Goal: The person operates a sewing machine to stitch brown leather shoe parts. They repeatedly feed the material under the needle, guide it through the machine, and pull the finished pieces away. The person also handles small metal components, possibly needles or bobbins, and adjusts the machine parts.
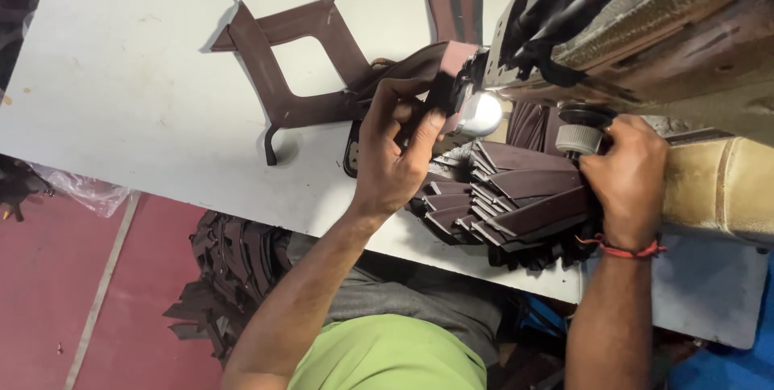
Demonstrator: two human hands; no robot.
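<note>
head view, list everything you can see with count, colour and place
cut leather piece: one, dark brown, open frame shape, on the table, its end pinched by the left hand
stacked leather pieces: many, dark brown, between the hands
machine: one, brown and worn, upper right
lamp: one, lit white, at the machine head
knob: one, grey, under the machine
table: one, white
scrap pile: dark brown, on the red floor
left hand: holds the cut leather piece
right hand: touching the knob, red wrist thread
</note>
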